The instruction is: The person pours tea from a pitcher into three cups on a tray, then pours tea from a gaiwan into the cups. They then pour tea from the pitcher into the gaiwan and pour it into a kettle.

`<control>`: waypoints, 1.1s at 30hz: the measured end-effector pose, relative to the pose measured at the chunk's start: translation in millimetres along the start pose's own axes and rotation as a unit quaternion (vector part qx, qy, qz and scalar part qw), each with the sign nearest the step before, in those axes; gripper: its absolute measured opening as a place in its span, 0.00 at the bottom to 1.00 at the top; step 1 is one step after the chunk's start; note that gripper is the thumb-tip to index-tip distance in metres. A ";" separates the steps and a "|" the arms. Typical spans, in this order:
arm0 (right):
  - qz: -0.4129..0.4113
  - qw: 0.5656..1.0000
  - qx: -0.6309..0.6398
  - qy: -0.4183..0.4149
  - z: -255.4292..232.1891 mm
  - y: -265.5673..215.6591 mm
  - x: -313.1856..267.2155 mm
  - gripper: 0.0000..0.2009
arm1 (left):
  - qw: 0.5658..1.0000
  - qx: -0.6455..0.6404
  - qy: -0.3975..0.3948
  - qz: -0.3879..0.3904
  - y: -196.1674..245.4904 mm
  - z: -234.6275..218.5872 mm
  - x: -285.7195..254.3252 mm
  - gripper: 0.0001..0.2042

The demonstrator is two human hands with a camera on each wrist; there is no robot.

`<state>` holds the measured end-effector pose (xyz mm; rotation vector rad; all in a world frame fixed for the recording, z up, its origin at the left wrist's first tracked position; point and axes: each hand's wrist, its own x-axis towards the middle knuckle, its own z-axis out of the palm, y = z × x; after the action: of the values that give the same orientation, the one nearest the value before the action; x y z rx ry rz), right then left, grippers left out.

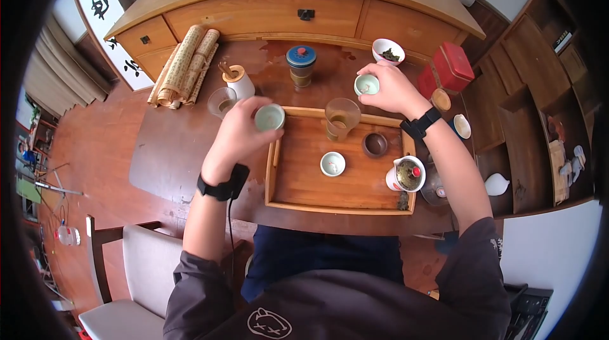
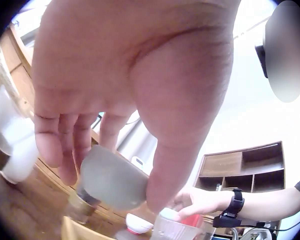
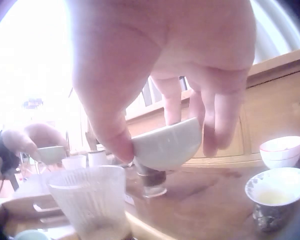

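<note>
My left hand [image 1: 242,127] pinches a pale green cup [image 1: 269,117] by its rim, above the tray's left edge. In the left wrist view that cup [image 2: 113,178] sits between thumb and fingers. My right hand [image 1: 394,88] holds a second pale green cup [image 1: 366,85] above the table behind the tray; the right wrist view shows this cup [image 3: 167,144] between thumb and fingertips. On the wooden tray [image 1: 342,209] stand a third small cup [image 1: 332,164], a glass pitcher [image 1: 342,119], a brown cup [image 1: 375,144] and a lidded white pot [image 1: 406,174].
Behind the tray stand a blue-lidded jar [image 1: 301,65] and a white bowl of leaves [image 1: 388,52]. A red tin [image 1: 446,68] is at the right. Left are a white canister [image 1: 240,82], a glass [image 1: 222,103] and rolled mats [image 1: 185,67].
</note>
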<state>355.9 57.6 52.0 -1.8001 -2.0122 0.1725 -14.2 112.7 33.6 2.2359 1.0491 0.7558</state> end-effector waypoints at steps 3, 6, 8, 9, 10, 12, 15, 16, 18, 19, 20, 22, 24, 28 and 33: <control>0.002 1.000 0.023 0.020 -6.0 -26.8 -12.5 0.23 | 0.999 0.000 0.024 0.029 27.9 21.8 25.2 0.31; 0.000 0.999 0.023 0.031 -5.7 -46.9 -24.8 0.26 | 0.998 0.014 0.020 0.063 52.9 47.0 44.3 0.29; -0.039 0.996 0.024 0.073 -3.1 -55.6 -32.8 0.30 | 0.996 0.016 0.008 0.088 65.7 57.2 52.5 0.29; -0.049 0.996 0.003 0.074 -0.6 -57.8 -36.7 0.35 | 0.994 0.019 -0.004 0.110 70.3 60.7 56.1 0.30; -0.048 0.996 0.002 0.077 2.7 -59.1 -39.6 0.35 | 0.993 0.019 -0.004 0.113 71.7 64.4 60.3 0.30; -0.096 0.989 -0.074 0.084 9.2 -61.8 -44.3 0.37 | 0.974 0.087 -0.062 0.198 72.2 71.2 67.1 0.29; -0.089 0.989 -0.077 0.086 12.0 -67.2 -49.9 0.39 | 0.964 0.120 -0.070 0.225 70.0 77.7 69.9 0.29; -0.085 0.989 -0.075 0.097 11.3 -68.9 -51.5 0.39 | 0.964 0.122 -0.069 0.226 75.8 72.8 66.1 0.29; -0.079 0.988 -0.054 0.121 9.2 -69.5 -57.1 0.38 | 0.980 0.080 -0.056 0.175 85.5 64.0 56.0 0.29; -0.073 0.986 -0.034 0.143 7.2 -71.3 -61.5 0.38 | 0.979 0.082 -0.057 0.176 86.1 61.0 50.3 0.29; -0.072 0.987 -0.032 0.143 5.6 -73.2 -67.9 0.38 | 0.984 0.053 -0.039 0.163 84.6 56.4 43.3 0.28; -0.032 0.989 0.042 0.139 0.6 -79.9 -84.1 0.36 | 0.989 0.025 -0.018 0.148 78.9 50.3 27.0 0.28; -0.004 0.991 0.044 0.129 1.3 -90.9 -104.8 0.32 | 0.994 0.007 -0.012 0.110 67.7 50.2 8.3 0.27; 0.015 0.994 0.065 0.083 27.4 -96.0 -135.5 0.29 | 0.993 -0.005 -0.116 -0.031 55.5 54.6 -26.8 0.27; 0.029 0.999 -0.018 0.039 57.9 -94.7 -149.5 0.25 | 0.991 0.033 -0.123 -0.051 25.1 78.5 -43.1 0.29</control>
<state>255.5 -90.5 0.3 -1.8588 -1.9215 0.0833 28.7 45.6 -14.4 2.2415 1.0706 0.3955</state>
